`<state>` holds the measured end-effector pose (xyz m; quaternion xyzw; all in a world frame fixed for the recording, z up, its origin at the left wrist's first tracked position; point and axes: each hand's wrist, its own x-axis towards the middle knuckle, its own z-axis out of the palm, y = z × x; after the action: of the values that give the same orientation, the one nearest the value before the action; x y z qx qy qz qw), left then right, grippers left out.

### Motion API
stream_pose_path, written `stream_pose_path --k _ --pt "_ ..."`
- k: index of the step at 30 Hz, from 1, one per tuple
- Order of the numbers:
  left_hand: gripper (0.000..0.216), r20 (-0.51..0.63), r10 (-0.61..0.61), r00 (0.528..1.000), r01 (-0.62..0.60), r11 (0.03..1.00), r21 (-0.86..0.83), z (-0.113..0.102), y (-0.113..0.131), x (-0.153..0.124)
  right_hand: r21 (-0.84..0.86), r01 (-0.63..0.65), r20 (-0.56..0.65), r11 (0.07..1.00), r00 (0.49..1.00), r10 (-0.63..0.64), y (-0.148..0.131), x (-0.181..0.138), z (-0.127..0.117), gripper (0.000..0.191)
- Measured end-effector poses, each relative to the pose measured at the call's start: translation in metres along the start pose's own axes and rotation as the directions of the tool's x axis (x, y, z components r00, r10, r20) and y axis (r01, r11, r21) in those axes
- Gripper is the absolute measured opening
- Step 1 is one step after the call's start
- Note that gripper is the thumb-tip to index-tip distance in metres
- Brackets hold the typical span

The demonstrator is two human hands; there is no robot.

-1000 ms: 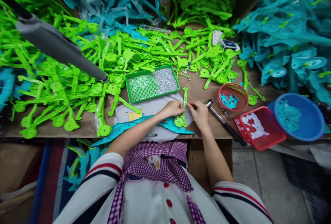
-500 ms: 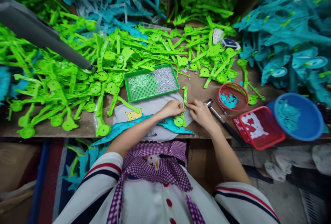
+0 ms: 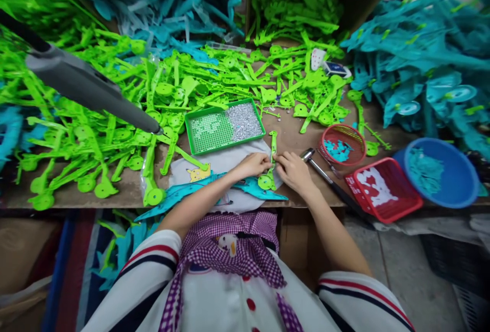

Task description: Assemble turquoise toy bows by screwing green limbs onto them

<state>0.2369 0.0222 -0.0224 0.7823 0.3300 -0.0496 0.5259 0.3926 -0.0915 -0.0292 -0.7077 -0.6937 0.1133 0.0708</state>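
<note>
A bright green plastic part [image 3: 273,141] with a round disc at its near end lies lengthwise between my two hands. My left hand [image 3: 255,164] is closed against its left side, fingertips gripping the shaft. From the right, my right hand [image 3: 294,170] meets the same shaft with curled, pinched fingers; anything small between them is hidden. Beneath my left forearm a long teal plastic piece [image 3: 250,187] rests on a grey cloth [image 3: 229,154] with a yellow cartoon print. Just beyond the cloth sits a green perforated tray [image 3: 209,149] of small silvery pieces and pale bits.
Heaped green parts [image 3: 95,133] cover the left and back; teal pieces [image 3: 421,56] are piled at right. A dark grey tool [image 3: 95,87] slants in from upper left. To the right are a hammer [image 3: 325,171], a red round basket [image 3: 358,138], a red square basket [image 3: 411,202] and a blue basin [image 3: 469,179].
The grey tool has swung right and toward me. My right index finger, stretched out before, is now bent in with the others. My left hand stays at the green part.
</note>
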Motion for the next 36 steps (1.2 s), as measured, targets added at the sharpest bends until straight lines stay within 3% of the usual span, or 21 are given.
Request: stream_pose_path --k 4,10,16,19,25,29,33,36 --pt "0.018 -0.054 0.035 0.998 -0.019 0.963 0.269 -0.003 0.006 -0.021 0.062 -0.029 -0.033 0.998 0.999 0.031 -0.002 -0.002 -0.001 0.043" --pt "0.03 -0.102 0.009 0.995 0.034 0.907 0.42 0.0 0.022 -0.048 0.125 -0.036 -0.04 0.991 0.998 0.041 0.001 -0.001 -0.001 0.044" --pt "0.035 0.032 0.071 0.997 -0.076 0.794 0.604 -0.002 0.053 -0.041 0.148 -0.055 -0.006 0.987 0.998 0.057 0.002 0.001 -0.004 0.041" --pt "0.039 0.031 0.101 0.994 -0.097 0.767 0.634 0.005 0.057 -0.047 0.152 -0.073 -0.016 0.986 0.997 0.077 0.002 0.0 -0.002 0.041" --pt "0.037 -0.068 0.128 0.99 -0.06 0.787 0.614 0.031 0.031 -0.072 0.141 -0.097 -0.029 0.985 0.994 0.102 0.002 0.002 0.002 0.048" --pt "0.035 -0.132 0.116 0.984 -0.022 0.828 0.561 0.043 0.023 -0.074 0.143 -0.099 -0.035 0.985 0.994 0.106 0.002 0.003 0.002 0.05" --pt "0.036 -0.137 0.167 0.976 -0.072 0.849 0.524 0.044 0.02 -0.07 0.175 -0.081 -0.067 0.981 0.993 0.094 0.005 0.003 0.005 0.048" --pt "0.039 -0.06 0.178 0.982 -0.115 0.821 0.559 0.034 0.018 -0.067 0.187 -0.066 -0.081 0.98 0.993 0.082 0.007 0.003 0.007 0.046"
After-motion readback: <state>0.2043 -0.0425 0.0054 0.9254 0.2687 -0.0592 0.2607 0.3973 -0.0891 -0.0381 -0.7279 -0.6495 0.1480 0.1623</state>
